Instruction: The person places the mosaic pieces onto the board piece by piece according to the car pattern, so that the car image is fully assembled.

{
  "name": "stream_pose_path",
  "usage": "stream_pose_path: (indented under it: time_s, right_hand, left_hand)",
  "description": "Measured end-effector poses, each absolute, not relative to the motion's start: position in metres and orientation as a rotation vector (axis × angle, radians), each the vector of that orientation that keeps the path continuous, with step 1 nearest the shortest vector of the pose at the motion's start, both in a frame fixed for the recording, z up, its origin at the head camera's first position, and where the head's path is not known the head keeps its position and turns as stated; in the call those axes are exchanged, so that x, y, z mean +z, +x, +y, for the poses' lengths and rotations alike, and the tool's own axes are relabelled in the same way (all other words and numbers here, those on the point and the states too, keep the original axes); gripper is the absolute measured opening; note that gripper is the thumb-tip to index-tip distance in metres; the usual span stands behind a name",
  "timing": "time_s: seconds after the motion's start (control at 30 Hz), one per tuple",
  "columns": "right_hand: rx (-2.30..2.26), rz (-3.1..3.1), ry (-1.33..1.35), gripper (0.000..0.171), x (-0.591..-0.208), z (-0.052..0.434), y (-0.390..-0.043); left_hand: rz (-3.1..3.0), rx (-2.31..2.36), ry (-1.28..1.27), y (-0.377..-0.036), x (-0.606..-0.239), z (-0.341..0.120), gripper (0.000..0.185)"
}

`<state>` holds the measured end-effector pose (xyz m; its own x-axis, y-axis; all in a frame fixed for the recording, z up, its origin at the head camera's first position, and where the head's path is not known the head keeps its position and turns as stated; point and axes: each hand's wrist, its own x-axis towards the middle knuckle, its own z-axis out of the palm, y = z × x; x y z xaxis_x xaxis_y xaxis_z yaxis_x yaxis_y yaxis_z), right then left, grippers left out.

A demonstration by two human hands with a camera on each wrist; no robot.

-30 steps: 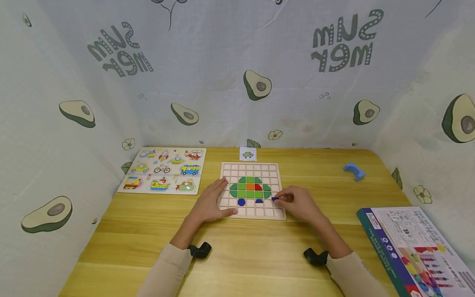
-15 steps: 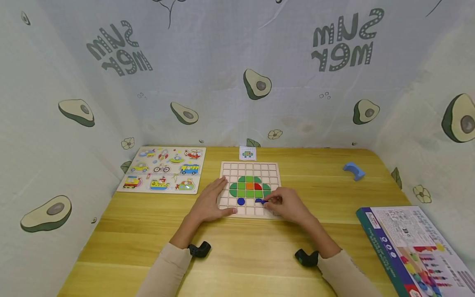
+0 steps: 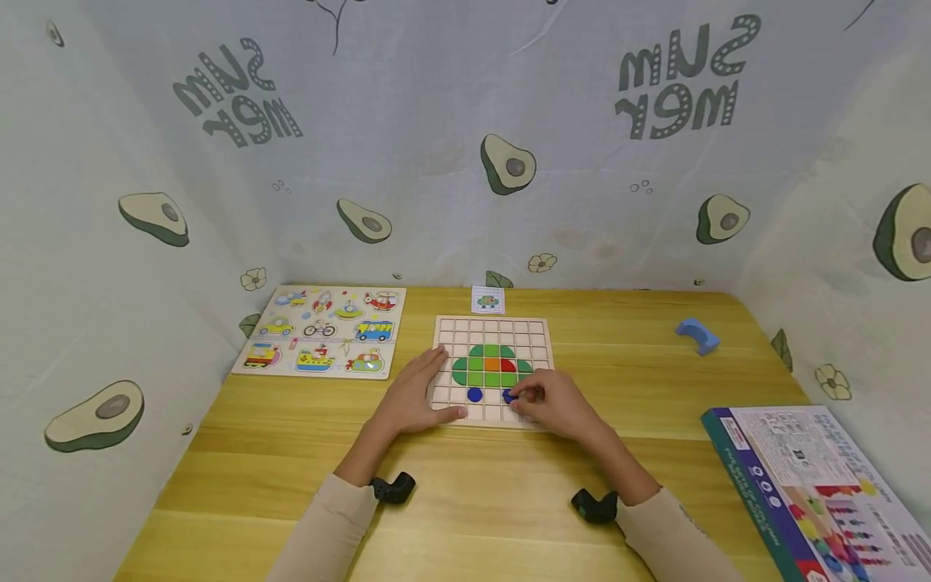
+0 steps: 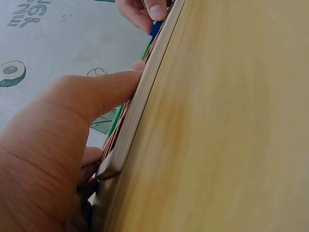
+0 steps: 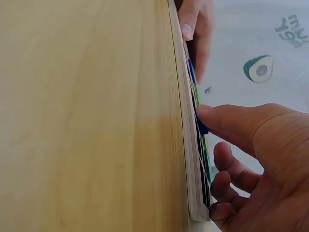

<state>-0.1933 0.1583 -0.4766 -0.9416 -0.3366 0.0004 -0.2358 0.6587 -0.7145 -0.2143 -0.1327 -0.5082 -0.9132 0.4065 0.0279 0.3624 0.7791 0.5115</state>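
A wooden grid board (image 3: 492, 330) lies mid-table and carries a green dome of tiles with one orange and one red tile. Below the dome sits a blue round piece (image 3: 474, 394). My left hand (image 3: 429, 388) rests flat on the board's left edge, with its thumb along the near side (image 4: 96, 92). My right hand (image 3: 529, 396) pinches a small blue piece (image 3: 509, 395) down in a cell of the lower row. In the right wrist view the thumb (image 5: 227, 118) presses that blue piece (image 5: 202, 126) against the board (image 5: 186, 145).
A vehicle puzzle board (image 3: 320, 331) lies at the back left. A small pattern card (image 3: 487, 300) stands behind the grid board, and a blue arch block (image 3: 697, 335) is at the back right. A printed box (image 3: 800, 477) fills the near right corner. Avocado-print cloth walls surround the table.
My right hand has carried the blue piece leftward along the board's lower row, from near the right edge to the middle. The left hand has stayed put.
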Motion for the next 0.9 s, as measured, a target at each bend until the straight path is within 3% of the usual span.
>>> stream_pose_path:
  time_s: [0.47, 0.9]
  right_hand:
    - [-1.168, 2.749, -0.472, 0.005, -0.481, 0.159, -0.197]
    - [-1.173, 2.764, -0.33, 0.013, -0.472, 0.169, -0.2]
  left_hand:
    - [2.884, 0.781, 0.645, -0.216, -0.51, -0.131, 0.112]
    - [2.893, 0.82, 0.648, -0.213, -0.516, -0.132, 0.112]
